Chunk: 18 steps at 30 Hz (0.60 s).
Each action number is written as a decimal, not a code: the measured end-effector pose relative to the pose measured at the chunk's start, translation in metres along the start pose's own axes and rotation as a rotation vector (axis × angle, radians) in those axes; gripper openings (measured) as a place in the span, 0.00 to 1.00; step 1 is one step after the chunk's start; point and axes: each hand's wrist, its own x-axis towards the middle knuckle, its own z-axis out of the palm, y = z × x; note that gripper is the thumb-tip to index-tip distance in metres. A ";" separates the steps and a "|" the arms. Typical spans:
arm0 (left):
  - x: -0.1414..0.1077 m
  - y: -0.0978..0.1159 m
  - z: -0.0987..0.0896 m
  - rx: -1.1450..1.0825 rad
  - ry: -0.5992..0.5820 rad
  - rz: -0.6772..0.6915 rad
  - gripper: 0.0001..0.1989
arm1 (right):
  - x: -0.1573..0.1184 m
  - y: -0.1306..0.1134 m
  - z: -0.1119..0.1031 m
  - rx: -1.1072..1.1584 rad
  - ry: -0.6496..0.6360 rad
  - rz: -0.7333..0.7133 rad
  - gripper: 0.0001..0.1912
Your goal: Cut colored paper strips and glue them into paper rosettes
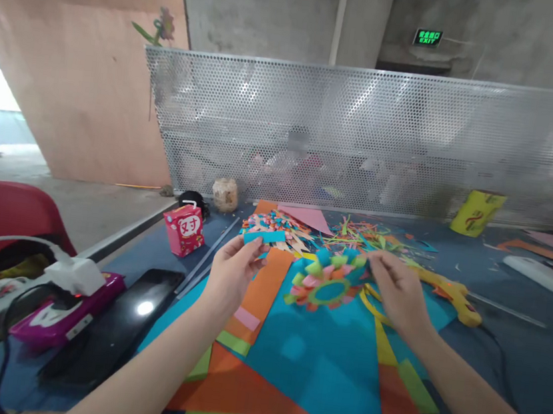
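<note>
A short blue strip [265, 236] is pinched between the thumb and fingers of my left hand [233, 272]. My right hand [395, 289] grips the right edge of a round wreath [312, 280] of looped green, pink, orange and blue pieces. The wreath is tilted above a large blue sheet [323, 354], its ring open in the middle. Small pink and green strips lie on an orange strip [269, 287] between my left hand and the blue sheet.
A yellow glue gun [452, 292] lies right of my right hand, its cord trailing forward. Cut scraps [368, 235] are piled behind the wreath. On the left are a red drink box [184, 230], a black phone [113, 328] and a purple power strip [66, 315]. A perforated metal screen [277, 120] stands behind.
</note>
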 end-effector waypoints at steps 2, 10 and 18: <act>0.002 -0.001 -0.001 0.013 -0.005 0.033 0.08 | 0.008 -0.005 0.001 0.246 0.088 0.194 0.12; -0.017 -0.005 0.009 0.196 -0.201 -0.056 0.10 | 0.013 -0.008 0.020 0.647 0.219 0.577 0.09; -0.029 -0.006 0.014 0.257 -0.298 -0.153 0.12 | 0.014 0.000 0.015 0.623 0.287 0.633 0.04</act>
